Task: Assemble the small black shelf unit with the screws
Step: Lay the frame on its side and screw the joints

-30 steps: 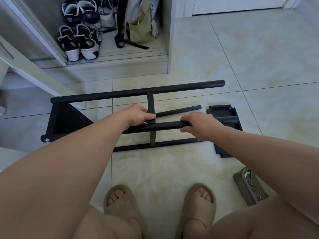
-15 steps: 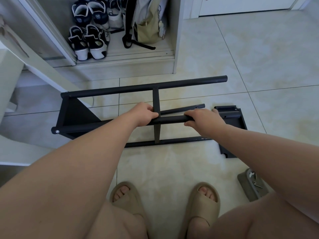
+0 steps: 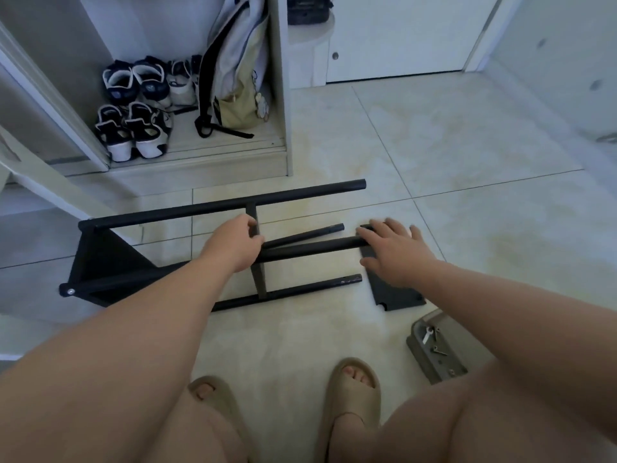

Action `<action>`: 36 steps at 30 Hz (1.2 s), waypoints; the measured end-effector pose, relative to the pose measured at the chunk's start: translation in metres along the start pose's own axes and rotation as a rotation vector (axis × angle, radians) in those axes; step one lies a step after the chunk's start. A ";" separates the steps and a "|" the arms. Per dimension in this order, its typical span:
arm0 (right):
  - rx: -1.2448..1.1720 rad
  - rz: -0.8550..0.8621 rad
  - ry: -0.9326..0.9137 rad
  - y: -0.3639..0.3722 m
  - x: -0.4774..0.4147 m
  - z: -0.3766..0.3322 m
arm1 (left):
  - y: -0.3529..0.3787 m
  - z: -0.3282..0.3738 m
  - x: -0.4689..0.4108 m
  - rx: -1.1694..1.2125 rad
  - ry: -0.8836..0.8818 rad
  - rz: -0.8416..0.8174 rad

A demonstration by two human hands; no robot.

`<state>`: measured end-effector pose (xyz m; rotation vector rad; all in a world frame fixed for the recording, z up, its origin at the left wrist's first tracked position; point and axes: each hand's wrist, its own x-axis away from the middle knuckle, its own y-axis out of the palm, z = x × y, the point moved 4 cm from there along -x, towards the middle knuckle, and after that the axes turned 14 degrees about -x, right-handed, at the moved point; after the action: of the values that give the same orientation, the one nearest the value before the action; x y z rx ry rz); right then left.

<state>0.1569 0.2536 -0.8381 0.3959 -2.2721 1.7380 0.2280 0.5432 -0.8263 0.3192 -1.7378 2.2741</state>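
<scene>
In the grey tray [image 3: 445,366], screws [image 3: 428,335]

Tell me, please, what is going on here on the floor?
A person crouching on the tiled floor is putting together a black shelf frame. The left hand grips the frame at its cross brace. The right hand, fingers spread, is over the loose side panel at the rails' free ends; contact is unclear. The other side panel is already fixed at the left end. Some screws lie in a grey tray beside the right leg.
</scene>
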 end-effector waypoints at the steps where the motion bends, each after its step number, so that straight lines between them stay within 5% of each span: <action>1: 0.007 0.008 0.020 -0.004 0.011 0.012 | -0.004 0.012 0.005 0.002 0.049 0.017; 6: 0.000 0.009 0.149 -0.015 0.052 0.062 | -0.003 0.075 0.034 -0.039 0.267 -0.017; 16: 0.051 -0.199 0.253 0.040 0.076 0.156 | 0.121 0.164 0.033 -0.353 0.542 -0.378; 27: -0.028 -0.434 0.215 0.137 0.073 0.251 | 0.257 0.256 0.012 -0.206 0.427 -0.694; 36: -0.115 -0.311 0.161 0.189 0.082 0.270 | 0.327 0.275 0.027 0.094 0.239 -0.721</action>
<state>0.0022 0.0352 -1.0473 0.5328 -2.0578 1.4257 0.0973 0.1980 -1.0427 0.5584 -1.1446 1.7727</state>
